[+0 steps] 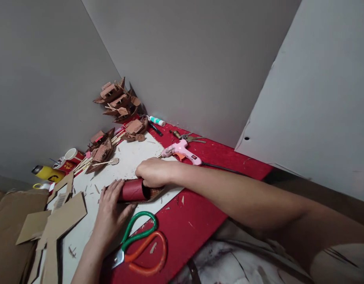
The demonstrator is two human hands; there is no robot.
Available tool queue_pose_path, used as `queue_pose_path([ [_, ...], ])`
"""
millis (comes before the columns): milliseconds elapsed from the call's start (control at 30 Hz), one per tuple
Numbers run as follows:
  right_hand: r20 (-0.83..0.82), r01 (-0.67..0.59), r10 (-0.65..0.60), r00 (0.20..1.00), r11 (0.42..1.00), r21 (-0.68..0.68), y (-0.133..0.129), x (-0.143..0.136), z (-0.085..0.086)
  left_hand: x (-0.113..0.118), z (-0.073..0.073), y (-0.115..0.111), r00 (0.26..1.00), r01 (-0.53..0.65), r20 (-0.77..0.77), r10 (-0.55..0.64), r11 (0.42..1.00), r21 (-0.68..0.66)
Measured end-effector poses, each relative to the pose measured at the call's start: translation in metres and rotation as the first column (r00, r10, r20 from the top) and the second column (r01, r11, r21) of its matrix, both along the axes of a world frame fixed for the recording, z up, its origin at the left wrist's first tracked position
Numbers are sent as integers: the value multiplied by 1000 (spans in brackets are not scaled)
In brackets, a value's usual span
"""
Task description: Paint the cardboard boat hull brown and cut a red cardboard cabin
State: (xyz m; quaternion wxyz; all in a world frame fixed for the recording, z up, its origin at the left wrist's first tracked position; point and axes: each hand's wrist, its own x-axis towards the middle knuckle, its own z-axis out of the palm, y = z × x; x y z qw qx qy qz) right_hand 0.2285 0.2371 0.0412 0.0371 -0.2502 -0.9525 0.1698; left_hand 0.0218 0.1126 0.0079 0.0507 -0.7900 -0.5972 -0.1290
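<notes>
L hand (109,207) has fingers round red tube (131,190); press lightly, avoid dents. R hand (154,172) at rim, fingers' grip unclear.

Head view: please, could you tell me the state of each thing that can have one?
Red piece: curved, left hand on it
Scissors: lying, handles spread, blades mostly hidden
Glue gun: on its side, cord attached; heat cannot be told
Yellow bottle: capped
Red paper cup: no lid
White-and-green tube: lying down
</notes>
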Motion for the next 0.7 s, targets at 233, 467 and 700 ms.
queue_pose_path([
  [233, 12, 18, -18, 1000, 1000, -9, 4, -4, -5, 0, -1, -2, 1000, -9, -6, 9, 1000, -17],
  [467, 26, 1, -1, 1000, 1000, -10, 0, -4, -5, 1, 2, -8, 997, -21, 72, 22, 1000, -4],
  [700, 37, 2, -2, 999, 1000, -19, 0, -2, -3, -15, 19, -17, 954, -188, 216, 206, 977, -100],
])
